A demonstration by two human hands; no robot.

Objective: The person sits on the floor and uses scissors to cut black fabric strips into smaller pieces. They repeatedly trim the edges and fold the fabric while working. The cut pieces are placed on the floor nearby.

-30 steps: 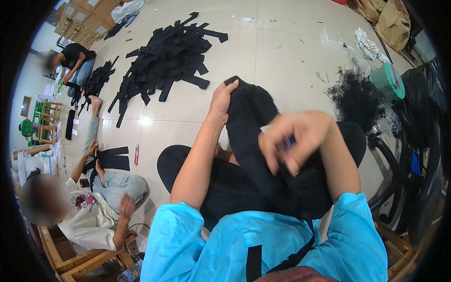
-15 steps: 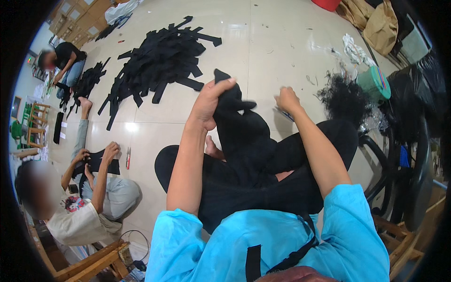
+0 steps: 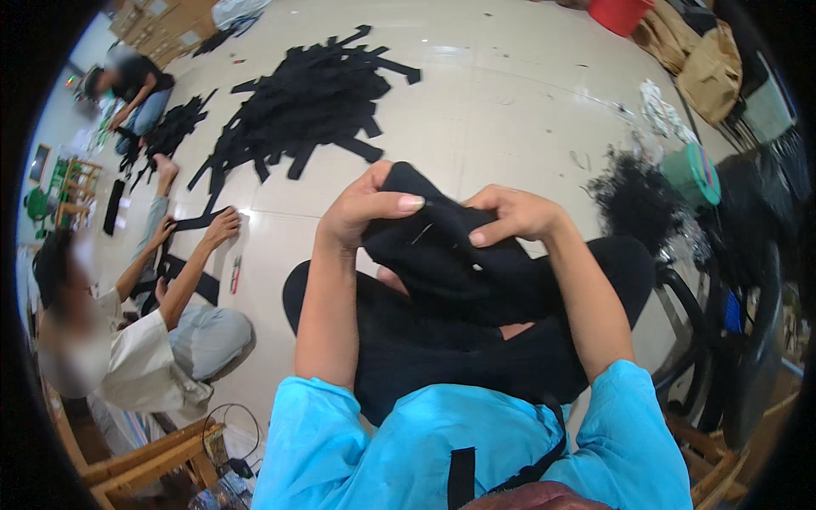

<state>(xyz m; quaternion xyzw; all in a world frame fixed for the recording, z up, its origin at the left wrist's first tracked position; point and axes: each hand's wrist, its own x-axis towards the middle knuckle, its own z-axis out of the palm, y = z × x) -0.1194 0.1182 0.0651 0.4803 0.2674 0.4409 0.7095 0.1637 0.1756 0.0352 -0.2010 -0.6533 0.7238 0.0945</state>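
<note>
My left hand [image 3: 361,208] pinches the upper left part of a folded black fabric piece [image 3: 446,280], its thumb lying over the top. My right hand [image 3: 518,217] grips the same piece on the right, thumb pressed on its face. The cloth hangs over my crossed legs, with small pale slits or marks showing on it. Whether anything else is inside my fingers is hidden.
Black strips [image 3: 302,110] lie piled ahead. A seated co-worker [image 3: 153,348] at left handles strips beside a red-handled tool [image 3: 235,276]; another person [image 3: 144,89] works farther back. At right are tangled black threads [image 3: 633,195], a green container [image 3: 690,174] and a red bucket [image 3: 614,10].
My right hand has moved from out at the right, holding a small tool, onto the fabric; that tool is no longer visible. My left hand has lowered and the cloth is spread between both hands.
</note>
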